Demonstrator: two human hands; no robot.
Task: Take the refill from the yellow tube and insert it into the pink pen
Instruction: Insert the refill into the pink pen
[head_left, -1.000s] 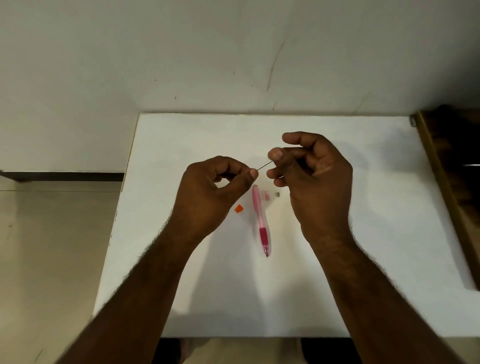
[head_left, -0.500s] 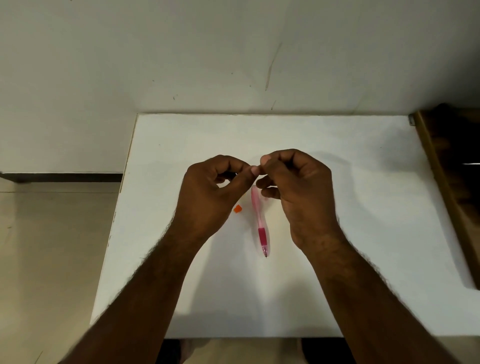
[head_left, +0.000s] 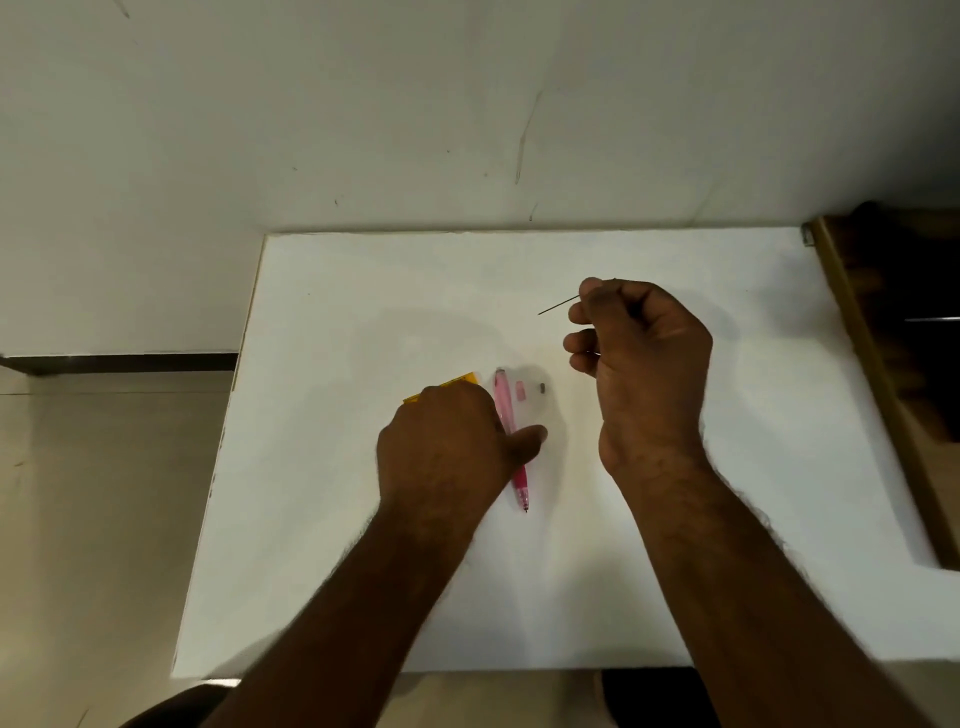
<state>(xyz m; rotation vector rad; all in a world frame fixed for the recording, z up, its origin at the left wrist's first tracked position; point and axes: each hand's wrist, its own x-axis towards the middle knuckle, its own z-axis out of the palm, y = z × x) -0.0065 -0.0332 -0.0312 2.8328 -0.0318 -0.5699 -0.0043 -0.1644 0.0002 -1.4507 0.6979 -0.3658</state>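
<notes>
The right hand (head_left: 641, 364) is hovering above the white flat-topped counter (head_left: 675, 545) with its grip pinched together on the thin dark rod-like refill (head_left: 558, 305), whose free end is poking out to the left of the fingertips. The left hand (head_left: 447, 447) is resting low on the counter, its thumb lying across the slim pink plastic pen (head_left: 505, 402), which is lying flat with its tip towards the person. Just beyond the knuckles, the flat yellow plastic tube (head_left: 441, 388) is showing as a corner only.

Judging from this, the refill is out and the step in hand is taking up the pen. It would go best if the left hand is lifting the pen by its barrel and turning the open far end towards the refill, while the right hand is keeping a light pinch near the refill's free end, since so fine a rod is likely to snap if pushed off-axis.

Whether the left fingers are closing on the tube, on the pen, or on nothing is hidden under the hand, so I cannot tell. A small pink piece (head_left: 520, 391) and a tiny grey piece (head_left: 543, 387) are lying just beside the pen's far end; they are too small to identify.
</notes>
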